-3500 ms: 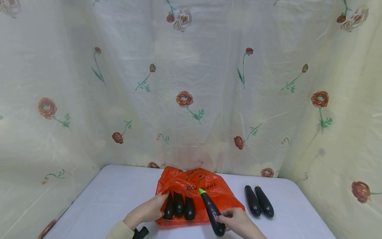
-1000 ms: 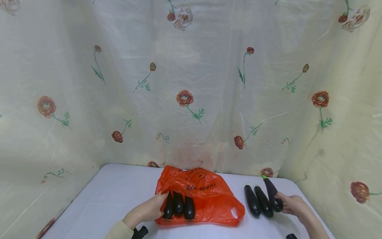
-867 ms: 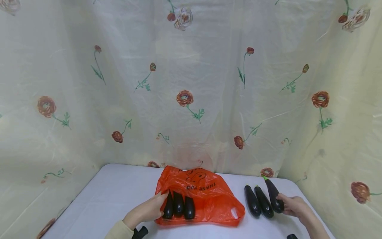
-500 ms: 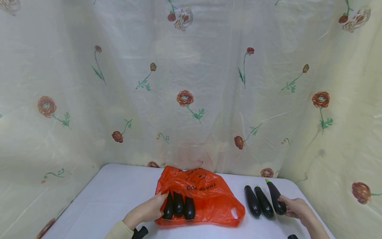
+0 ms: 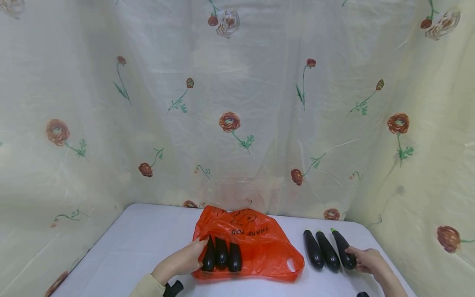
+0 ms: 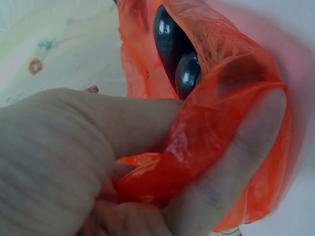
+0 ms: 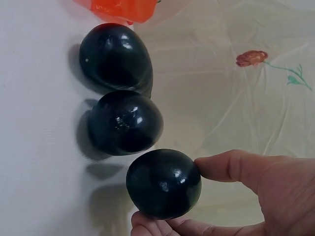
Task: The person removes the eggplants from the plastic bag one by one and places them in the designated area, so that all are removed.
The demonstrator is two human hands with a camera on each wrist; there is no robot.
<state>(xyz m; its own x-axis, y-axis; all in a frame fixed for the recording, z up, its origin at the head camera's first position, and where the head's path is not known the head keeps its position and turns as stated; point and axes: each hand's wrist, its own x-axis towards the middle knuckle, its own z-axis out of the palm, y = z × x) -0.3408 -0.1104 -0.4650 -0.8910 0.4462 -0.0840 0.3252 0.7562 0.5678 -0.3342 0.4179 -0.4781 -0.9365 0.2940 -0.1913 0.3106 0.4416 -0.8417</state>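
Between thumb and fingers, my left hand holds the mouth edge of an orange-red plastic bag with black print; the thin film is bunched in the grip in the left wrist view. Three dark eggplants lie side by side in the bag's opening, two of their glossy ends showing in the left wrist view. My right hand grips another eggplant near its blunt end, its green stem pointing away. Thumb and fingers sit on opposite sides of that eggplant in the right wrist view.
Immediately left of the held eggplant, two more eggplants lie on the white table. A flower-printed curtain hangs behind and at both sides. Black wrist gear shows below the left hand.
My right hand has carried its eggplant from over the bag to the far right, then lowered it beside the two others. The left hand has stayed at the bag's edge.
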